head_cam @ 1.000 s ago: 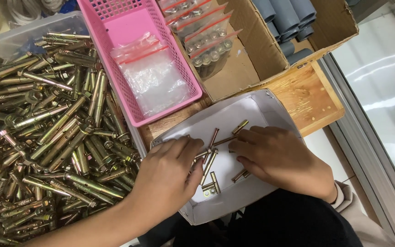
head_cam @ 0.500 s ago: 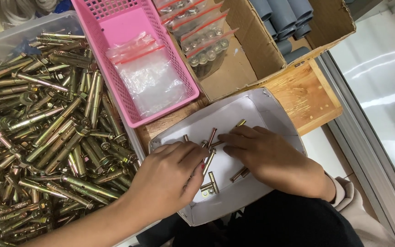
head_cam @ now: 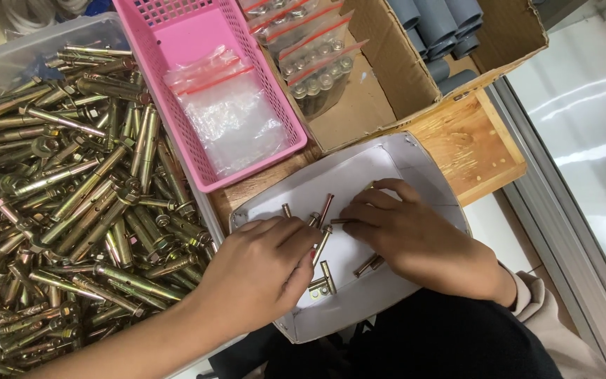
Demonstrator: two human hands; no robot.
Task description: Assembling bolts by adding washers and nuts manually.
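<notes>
Item: anchor bolts (head_cam: 322,242), loose in the white paper tray (head_cam: 415,158) on your lap. Your left hand (head_cam: 261,270) and right hand (head_cam: 415,242) lie palm-down, fingers gathering bolts. Risk: the flimsy tray tips, spilling bolts.

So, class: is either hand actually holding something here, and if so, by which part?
It cannot be told for certain. Both the left hand and right hand lie flat over loose anchor bolts in the white tray, fingers touching them, none visibly lifted.

Wood bench (head_cam: 473,144), glossy white floor (head_cam: 583,119).
</notes>
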